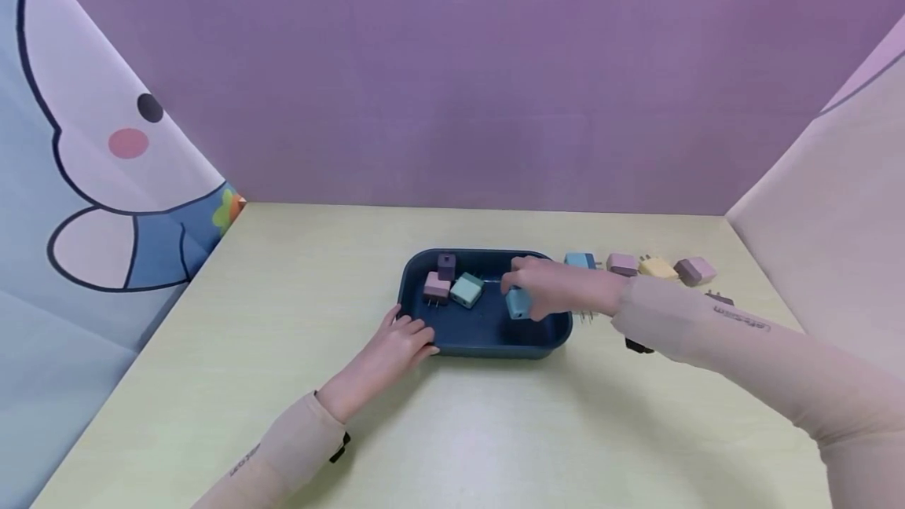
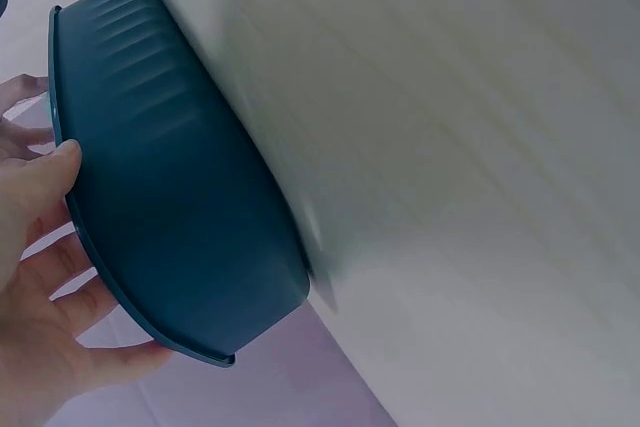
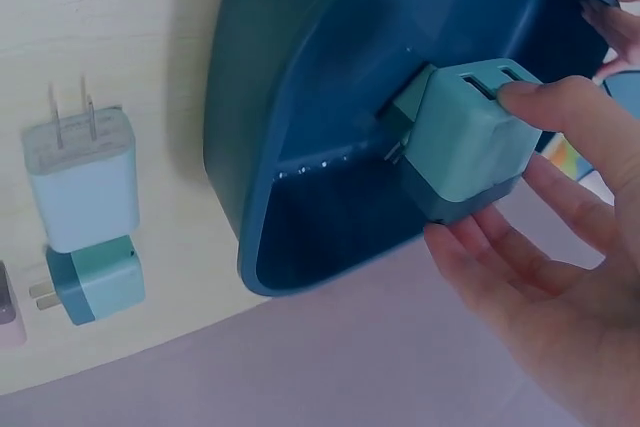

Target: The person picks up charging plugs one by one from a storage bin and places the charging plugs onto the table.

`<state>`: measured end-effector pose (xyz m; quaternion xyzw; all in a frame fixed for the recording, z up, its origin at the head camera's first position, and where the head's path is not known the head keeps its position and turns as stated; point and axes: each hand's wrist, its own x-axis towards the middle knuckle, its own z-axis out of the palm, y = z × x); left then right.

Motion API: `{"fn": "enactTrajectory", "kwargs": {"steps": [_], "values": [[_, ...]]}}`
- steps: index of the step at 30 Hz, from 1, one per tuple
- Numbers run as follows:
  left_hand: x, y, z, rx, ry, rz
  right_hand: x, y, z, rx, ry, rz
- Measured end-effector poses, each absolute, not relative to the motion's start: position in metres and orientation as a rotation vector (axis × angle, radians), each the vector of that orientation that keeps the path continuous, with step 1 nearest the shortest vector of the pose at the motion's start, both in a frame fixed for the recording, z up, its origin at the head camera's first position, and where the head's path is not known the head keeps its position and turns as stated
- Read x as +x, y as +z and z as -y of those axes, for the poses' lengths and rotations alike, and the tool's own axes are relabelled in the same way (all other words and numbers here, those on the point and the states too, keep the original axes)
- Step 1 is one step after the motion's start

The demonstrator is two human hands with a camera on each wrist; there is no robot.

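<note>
A blue-green charger [image 3: 475,137] hangs between the thumb and fingers of a right hand [image 1: 555,287], above the floor of a dark blue tray [image 1: 488,353], toward its right end. The left hand [image 1: 397,344] is clamped on the tray's near left corner, thumb against the outer wall.

Good handling here probably means lowering the charger close to the tray floor before the fingers part, lest it tumble. The thumb sits beside the charger's slots, a grip that looks secure enough. The left hand's hold should keep the tray from sliding, and the right sleeve [image 1: 679,313] wants care over the loose chargers beneath it.

A purple charger [image 1: 446,265], a pink charger [image 1: 437,287] and a green charger [image 1: 467,290] lie together toward the tray's left end. Outside, to its right, a blue charger [image 1: 580,260], a yellow charger [image 1: 657,267] and others rest on a pale, faintly grained table [image 1: 452,430]. A plain purple backdrop [image 1: 452,77] rises behind; a light blue cartoon cloth [image 1: 42,383] hangs at left, a pale panel [image 1: 848,218] at right.
</note>
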<state>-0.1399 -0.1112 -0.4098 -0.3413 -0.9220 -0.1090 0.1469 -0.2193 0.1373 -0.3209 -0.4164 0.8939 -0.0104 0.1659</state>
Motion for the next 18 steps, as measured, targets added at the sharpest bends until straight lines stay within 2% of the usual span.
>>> {"fn": "enactTrajectory", "kwargs": {"steps": [18], "values": [[-0.140, -0.408, 0.112, -0.970, -0.332, 2.664, -0.206, -0.307, -0.169, -1.223, -0.148, -2.634]]}}
